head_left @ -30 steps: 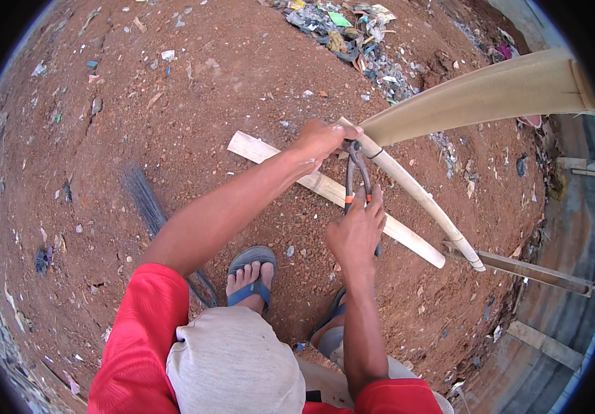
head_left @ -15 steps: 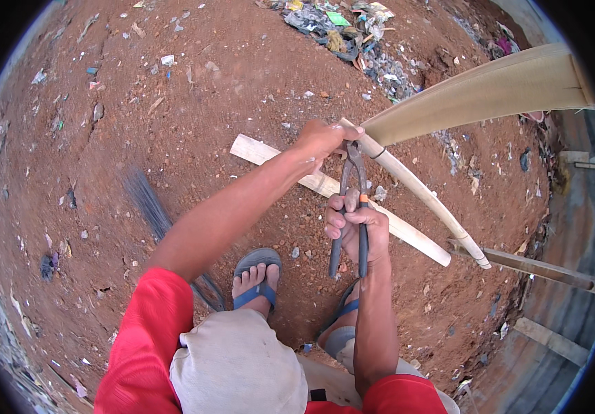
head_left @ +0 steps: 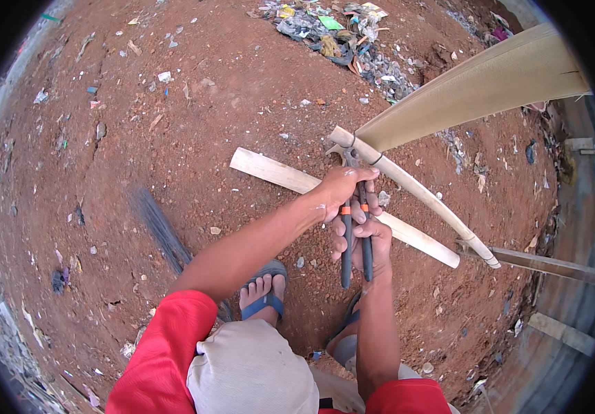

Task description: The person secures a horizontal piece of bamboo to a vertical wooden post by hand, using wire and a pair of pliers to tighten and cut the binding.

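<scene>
My right hand [head_left: 372, 238] is closed around the dark handles of a pair of pincers [head_left: 346, 265] with orange bands. My left hand [head_left: 346, 185] has its fingers bent around the same pincers just below the head, and part of the grip is hidden behind it. The pincers' jaws point away from me, close beside the end of a light bamboo pole [head_left: 422, 186]. Dark ties ring the pole near that end, one at the tip side and one by the pincers. A long beige sheet [head_left: 477, 96] runs from the pole to the upper right.
Under my hands a flat pale bamboo strip [head_left: 270, 170] lies on the reddish soil. A bundle of dark wires [head_left: 159, 224] rests left of my sandalled foot [head_left: 264, 297]. Litter [head_left: 332, 34] is heaped at the far side, and boards and sheeting [head_left: 560, 332] line the right.
My left hand has left the bamboo pole's end and come down onto the pincers, baring a dark tie there. The right hand and pincers have shifted slightly nearer to me.
</scene>
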The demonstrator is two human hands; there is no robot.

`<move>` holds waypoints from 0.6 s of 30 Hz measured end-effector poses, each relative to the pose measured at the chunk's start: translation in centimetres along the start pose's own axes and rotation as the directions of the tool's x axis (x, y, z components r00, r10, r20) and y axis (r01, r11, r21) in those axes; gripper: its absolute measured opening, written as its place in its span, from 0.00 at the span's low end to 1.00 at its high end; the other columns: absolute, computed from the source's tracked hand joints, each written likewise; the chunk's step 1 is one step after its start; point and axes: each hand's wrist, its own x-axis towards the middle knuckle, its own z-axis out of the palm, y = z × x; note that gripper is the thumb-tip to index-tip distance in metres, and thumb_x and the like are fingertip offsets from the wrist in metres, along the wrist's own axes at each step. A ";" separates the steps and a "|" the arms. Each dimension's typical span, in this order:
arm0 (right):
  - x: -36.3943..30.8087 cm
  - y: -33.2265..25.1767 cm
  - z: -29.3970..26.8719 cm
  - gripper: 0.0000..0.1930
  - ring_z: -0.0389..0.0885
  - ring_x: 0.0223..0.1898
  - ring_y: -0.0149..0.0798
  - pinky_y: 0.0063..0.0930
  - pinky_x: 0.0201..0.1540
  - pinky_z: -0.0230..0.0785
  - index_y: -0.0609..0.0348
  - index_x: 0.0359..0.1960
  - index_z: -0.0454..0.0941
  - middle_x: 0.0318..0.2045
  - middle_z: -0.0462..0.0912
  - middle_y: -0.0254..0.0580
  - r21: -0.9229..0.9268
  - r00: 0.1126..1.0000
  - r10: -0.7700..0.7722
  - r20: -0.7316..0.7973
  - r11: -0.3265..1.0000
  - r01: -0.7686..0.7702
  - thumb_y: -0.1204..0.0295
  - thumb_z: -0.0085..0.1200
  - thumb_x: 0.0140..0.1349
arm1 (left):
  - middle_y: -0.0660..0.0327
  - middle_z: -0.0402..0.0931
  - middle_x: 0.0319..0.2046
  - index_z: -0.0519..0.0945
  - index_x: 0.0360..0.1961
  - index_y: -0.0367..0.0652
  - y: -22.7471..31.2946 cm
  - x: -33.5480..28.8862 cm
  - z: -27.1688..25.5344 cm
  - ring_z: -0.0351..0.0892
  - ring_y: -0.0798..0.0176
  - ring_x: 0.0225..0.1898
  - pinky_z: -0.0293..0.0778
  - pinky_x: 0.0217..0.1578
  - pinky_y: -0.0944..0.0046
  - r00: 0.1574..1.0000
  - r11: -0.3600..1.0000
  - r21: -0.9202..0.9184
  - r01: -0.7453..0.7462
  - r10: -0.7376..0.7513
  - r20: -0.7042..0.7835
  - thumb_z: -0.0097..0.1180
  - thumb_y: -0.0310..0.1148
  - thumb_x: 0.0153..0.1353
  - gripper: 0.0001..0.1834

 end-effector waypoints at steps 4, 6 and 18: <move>-2.5 -0.8 2.4 0.29 0.83 0.31 0.54 0.42 0.35 0.79 0.67 0.56 0.64 0.34 0.78 0.57 -0.710 0.845 -0.111 -0.523 0.605 -0.361 0.67 0.55 0.53 | 0.55 0.73 0.15 0.70 0.23 0.41 -1.8 1.2 0.2 0.76 0.55 0.16 0.74 0.19 0.58 0.985 0.985 -0.077 -0.156 0.149 -0.092 0.51 0.39 0.67 0.17; -3.4 0.2 3.3 0.30 0.82 0.35 0.56 0.44 0.40 0.77 0.68 0.57 0.63 0.37 0.77 0.58 -0.880 0.775 -0.436 -0.458 0.099 -0.464 0.66 0.54 0.54 | 0.55 0.72 0.15 0.69 0.23 0.42 -2.2 1.9 1.4 0.77 0.55 0.17 0.74 0.21 0.58 0.978 0.975 -0.126 -0.184 0.169 -0.121 0.51 0.38 0.66 0.15; -0.3 -6.3 -7.0 0.17 0.79 0.38 0.64 0.55 0.40 0.70 0.59 0.44 0.67 0.37 0.78 0.60 -0.815 0.854 -0.501 -0.136 -0.433 -0.384 0.75 0.56 0.52 | 0.61 0.76 0.24 0.78 0.28 0.33 -2.9 4.2 1.7 0.75 0.71 0.23 0.72 0.22 0.66 0.889 0.785 0.519 -0.338 0.448 -0.098 0.62 0.55 0.59 0.29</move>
